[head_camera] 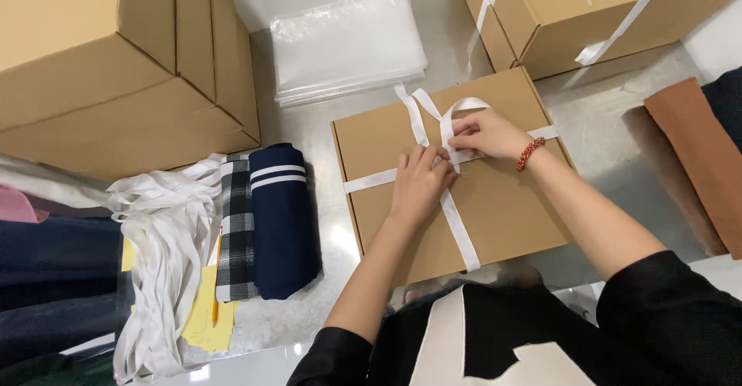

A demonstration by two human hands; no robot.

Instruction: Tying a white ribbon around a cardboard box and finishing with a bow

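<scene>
The fingers (456, 129) of the right hand (488, 133) are pinched on a white ribbon (457, 231) just where its loop rises, a little above the middle of the frame. The left hand (420, 183) lies just below and left of it, fingers pressed together and curled down on the ribbon's crossing, holding it flat against the lid. A red beaded bracelet (530, 153) circles the right wrist.

The ribbon wraps a flat brown cardboard box (502, 208) at the centre of the frame, lying slightly turned on the grey tabletop (603, 123). One band runs across the lid from left to right, another runs from the knot down to the near edge, and two loose ends and a loop stand up towards the far edge. The box is plain, closed and clean-cornered.

Left of the box lie a folded navy cloth with white stripes (282, 224) and a black-and-white checked cloth (236, 231), then a heap of loose white ribbons (166, 239) with yellow notes (207, 316) beside it. A stack of clear plastic bags (348, 46) sits above the box. At the upper right is another ribbon-tied box (587, 15); at the upper left, large cartons (116, 69). Folded brown cloth (696, 162) lies at the right edge.
</scene>
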